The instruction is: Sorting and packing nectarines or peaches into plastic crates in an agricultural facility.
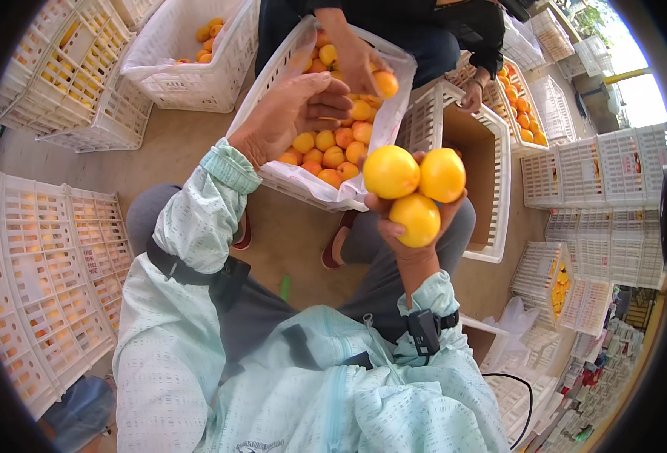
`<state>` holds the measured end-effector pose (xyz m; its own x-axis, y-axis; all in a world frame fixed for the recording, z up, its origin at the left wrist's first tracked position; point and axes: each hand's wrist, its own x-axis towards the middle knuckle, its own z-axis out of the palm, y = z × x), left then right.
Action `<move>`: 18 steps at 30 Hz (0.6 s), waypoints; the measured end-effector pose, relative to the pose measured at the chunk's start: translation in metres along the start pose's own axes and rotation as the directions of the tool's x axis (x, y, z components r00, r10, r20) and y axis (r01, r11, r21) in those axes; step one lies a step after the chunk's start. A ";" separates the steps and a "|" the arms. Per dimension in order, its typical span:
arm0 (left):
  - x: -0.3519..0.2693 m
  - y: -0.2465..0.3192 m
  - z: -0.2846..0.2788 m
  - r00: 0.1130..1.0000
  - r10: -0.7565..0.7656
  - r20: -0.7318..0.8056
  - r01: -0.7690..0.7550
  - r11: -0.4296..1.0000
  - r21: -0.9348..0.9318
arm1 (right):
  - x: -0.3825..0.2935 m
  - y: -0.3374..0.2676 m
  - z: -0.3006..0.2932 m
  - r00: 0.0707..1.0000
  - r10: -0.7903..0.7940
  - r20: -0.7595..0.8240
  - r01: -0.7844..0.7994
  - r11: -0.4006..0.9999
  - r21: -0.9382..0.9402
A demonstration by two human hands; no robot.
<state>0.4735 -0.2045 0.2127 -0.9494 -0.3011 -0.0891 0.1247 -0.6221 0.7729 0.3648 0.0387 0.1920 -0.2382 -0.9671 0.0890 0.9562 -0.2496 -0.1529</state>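
Three yellow-orange fruits, which look like apricots or peaches (414,221), rest together in my right hand (404,249), its fingers curled around them from below. My left hand (299,110) hovers over a white plastic crate (280,48) lined with thin film; its fingers are spread a little and I see nothing in it. Many orange and yellow fruits (333,157) lie in that crate. Across it, a co-worker's hand (356,62) holds one orange fruit (386,84) above the others.
A white crate with a brown lining (500,187) stands right of the fruit crate, with the co-worker's other hand (471,96) at its rim. A lined crate (197,85) with a few fruits stands at upper left. Stacked crates (50,272) rise on the left, more (599,170) on the right.
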 end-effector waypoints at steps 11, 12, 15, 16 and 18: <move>-0.007 -0.128 -0.014 0.997 -0.077 0.001 0.000 0.020 1.000 | -0.348 -0.086 0.026 0.522 -0.591 -0.615 0.251 0.796 -0.551; -0.008 -0.138 -0.011 0.980 -0.195 -0.042 0.044 0.006 0.999 | -0.374 -0.081 0.013 0.444 -0.596 -0.668 0.210 0.795 -0.570; -0.011 -0.168 0.001 0.985 -0.170 0.021 -0.029 -0.040 0.999 | -0.446 -0.057 -0.031 0.166 -0.477 -0.863 0.277 0.863 -0.423; -0.011 -0.171 0.004 0.986 -0.168 0.009 -0.016 -0.043 0.999 | -0.463 -0.052 -0.047 0.109 -0.418 -0.902 0.245 0.890 -0.384; -0.007 -0.178 0.012 0.991 -0.075 0.108 -0.098 0.123 0.988 | -0.496 -0.042 -0.092 0.116 -0.456 -0.882 0.173 0.884 -0.434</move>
<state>0.4545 -0.0831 0.0836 -0.9816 -0.1741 -0.0786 -0.1763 0.6667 0.7242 0.4272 0.5243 0.0636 -0.6137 -0.0415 -0.7885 0.7303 -0.4095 -0.5468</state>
